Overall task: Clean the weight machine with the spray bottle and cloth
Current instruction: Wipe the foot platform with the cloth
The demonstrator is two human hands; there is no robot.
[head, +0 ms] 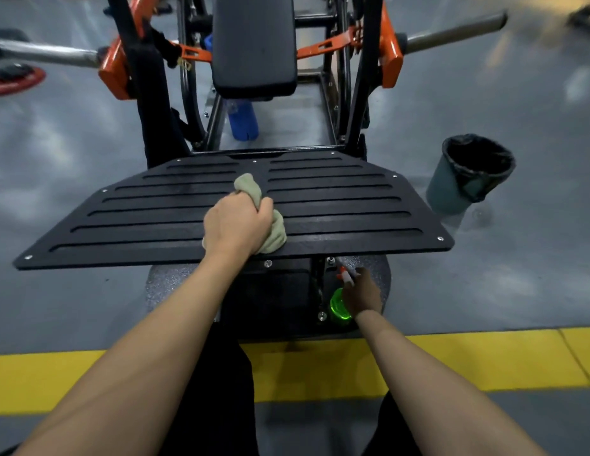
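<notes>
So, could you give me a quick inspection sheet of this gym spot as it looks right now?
Surface: black slotted footplate, bolted at its corners.
Job's things: beige cloth on the footplate; green spray bottle below its near edge.
Clutter: blue bottle-like object under the back pad; lined bin to the right.
Hands: left hand grips the cloth; right hand holds the spray bottle.
Cables: nothing seen.
Surroundings: grey floor, yellow floor stripe, red weight plate far left.

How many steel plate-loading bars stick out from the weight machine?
2. The left bar juts out at upper left, the right bar at upper right. Others may be hidden behind the weight machine.
</notes>
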